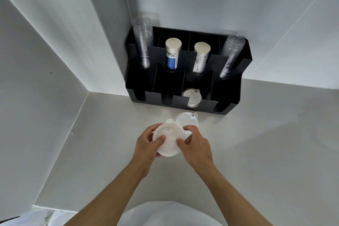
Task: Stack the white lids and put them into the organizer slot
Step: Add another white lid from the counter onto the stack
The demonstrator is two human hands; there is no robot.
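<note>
- Lids [167,142]: thin plastic, light, prob. slippery; grip by rims
- Left hand [146,147] and right hand [197,149] fingers clamped on lids; slot [191,98] part-filled

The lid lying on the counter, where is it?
In the head view, the loose lid lies on the counter just in front of the black organizer, beyond the right hand.

Matt white plastic lids [167,141], smooth. Glossy black plastic organizer [227,95]. Clear, shiny plastic cups [144,42] in 2 stacks. Paper cups [172,55], printed, smooth. Pale countertop [256,143] with a soft sheen.
</note>
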